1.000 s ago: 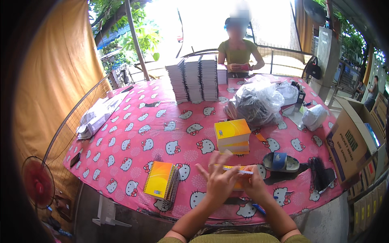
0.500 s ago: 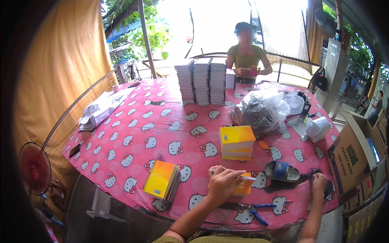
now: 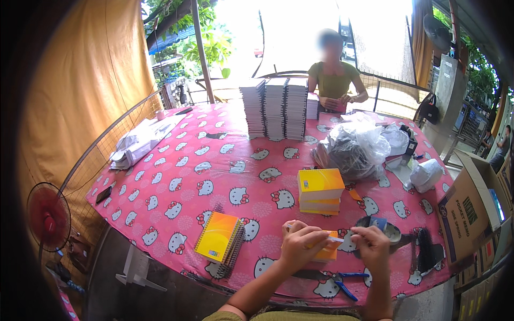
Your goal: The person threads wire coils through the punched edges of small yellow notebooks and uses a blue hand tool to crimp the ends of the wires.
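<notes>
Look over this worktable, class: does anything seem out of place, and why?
Yes: a blue-strapped, grey-soled slipper sits on the pink patterned tablecloth, partly behind the right hand. Footwear looks odd among yellow-orange spiral-bound notebooks.

Near the front edge of the pink patterned table (image 3: 302, 293), the left hand (image 3: 304, 245) held a thin, apparently white-edged pad (image 3: 335, 239) beside the curled right hand (image 3: 373, 245).

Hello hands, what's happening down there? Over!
Left hand: gripping small pad. Right hand: fingers curled, contents unclear. Slipper just beyond; blue-handled pliers nearby.
</notes>
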The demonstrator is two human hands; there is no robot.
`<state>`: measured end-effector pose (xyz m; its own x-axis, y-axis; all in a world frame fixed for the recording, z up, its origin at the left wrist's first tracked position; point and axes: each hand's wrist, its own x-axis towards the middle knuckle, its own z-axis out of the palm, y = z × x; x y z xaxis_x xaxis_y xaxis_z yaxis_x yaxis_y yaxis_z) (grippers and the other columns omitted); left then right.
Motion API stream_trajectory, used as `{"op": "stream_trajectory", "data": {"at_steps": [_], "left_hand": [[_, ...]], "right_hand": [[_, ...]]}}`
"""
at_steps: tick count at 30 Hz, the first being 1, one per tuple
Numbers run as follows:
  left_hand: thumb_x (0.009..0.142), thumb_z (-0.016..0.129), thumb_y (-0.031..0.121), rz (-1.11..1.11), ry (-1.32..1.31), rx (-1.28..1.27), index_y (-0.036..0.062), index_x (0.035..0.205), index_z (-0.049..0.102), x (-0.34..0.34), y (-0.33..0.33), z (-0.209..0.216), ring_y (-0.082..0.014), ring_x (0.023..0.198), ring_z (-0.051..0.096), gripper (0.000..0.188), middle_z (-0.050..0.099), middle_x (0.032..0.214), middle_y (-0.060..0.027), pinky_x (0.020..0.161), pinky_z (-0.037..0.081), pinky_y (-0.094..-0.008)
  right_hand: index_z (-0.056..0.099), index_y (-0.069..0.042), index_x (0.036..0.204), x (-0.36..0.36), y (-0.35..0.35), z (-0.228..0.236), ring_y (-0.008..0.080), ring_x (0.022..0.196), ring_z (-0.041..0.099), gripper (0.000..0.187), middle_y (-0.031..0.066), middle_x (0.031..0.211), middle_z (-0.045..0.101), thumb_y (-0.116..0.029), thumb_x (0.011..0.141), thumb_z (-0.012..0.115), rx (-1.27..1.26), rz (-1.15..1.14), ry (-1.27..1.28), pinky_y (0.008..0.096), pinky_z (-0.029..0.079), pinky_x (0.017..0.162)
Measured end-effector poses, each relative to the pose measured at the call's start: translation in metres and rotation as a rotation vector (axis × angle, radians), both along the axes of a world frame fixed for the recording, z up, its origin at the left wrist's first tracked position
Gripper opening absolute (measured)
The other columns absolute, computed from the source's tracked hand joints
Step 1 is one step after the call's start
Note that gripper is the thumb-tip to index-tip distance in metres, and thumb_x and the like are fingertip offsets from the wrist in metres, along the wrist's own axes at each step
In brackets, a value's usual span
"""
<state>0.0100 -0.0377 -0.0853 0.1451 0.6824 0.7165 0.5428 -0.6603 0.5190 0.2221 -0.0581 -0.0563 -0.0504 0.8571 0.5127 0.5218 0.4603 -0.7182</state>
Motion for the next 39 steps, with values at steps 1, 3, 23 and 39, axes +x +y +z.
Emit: {"op": "stream_trajectory", "data": {"at_steps": [1, 3, 23, 39], "left_hand": [[0.073, 0.08, 0.025, 0.006, 0.012, 0.007, 0.0157, 0.088, 0.076, 0.0, 0.0, 0.0, -0.0134, 0.079, 0.056, 0.018, 0.072, 0.085, 0.0035, 0.086, 0.033, -0.0345], [0.072, 0.081, 0.026, 0.003, -0.004, 0.007, 0.0157, 0.087, 0.076, 0.0, -0.001, -0.003, -0.0135, 0.079, 0.056, 0.018, 0.071, 0.084, 0.004, 0.086, 0.033, -0.0346], [0.074, 0.079, 0.031, 0.008, -0.031, 0.001, 0.0175, 0.082, 0.076, 0.002, -0.009, -0.002, -0.013, 0.076, 0.056, 0.016, 0.07, 0.079, 0.0057, 0.086, 0.032, -0.036], [0.076, 0.078, 0.021, 0.017, -0.087, 0.029, 0.0121, 0.082, 0.067, 0.004, -0.005, -0.013, -0.0167, 0.077, 0.059, 0.016, 0.066, 0.077, 0.0032, 0.085, 0.034, -0.0398]], "right_hand": [[0.07, -0.001, 0.1, -0.007, -0.001, -0.001, 0.0166, 0.068, 0.063, 0.019, 0.01, 0.083, 0.063, 0.001, 0.081, 0.068, -0.02, 0.024, 0.018, 0.0279, 0.049, 0.061], [0.07, 0.0, 0.099, -0.017, -0.004, -0.004, 0.0164, 0.068, 0.063, 0.018, 0.0097, 0.082, 0.063, 0.001, 0.081, 0.069, -0.058, 0.075, 0.054, 0.0277, 0.049, 0.06], [0.07, -0.001, 0.098, -0.001, -0.001, 0.003, 0.0155, 0.071, 0.064, 0.018, 0.012, 0.08, 0.066, -0.006, 0.081, 0.074, -0.443, 0.201, -0.015, 0.0302, 0.049, 0.064], [0.062, -0.005, 0.093, -0.024, -0.009, 0.014, 0.0295, 0.071, 0.062, 0.022, 0.01, 0.081, 0.059, -0.016, 0.078, 0.074, 0.022, 0.037, -0.294, 0.0373, 0.05, 0.06]]}}
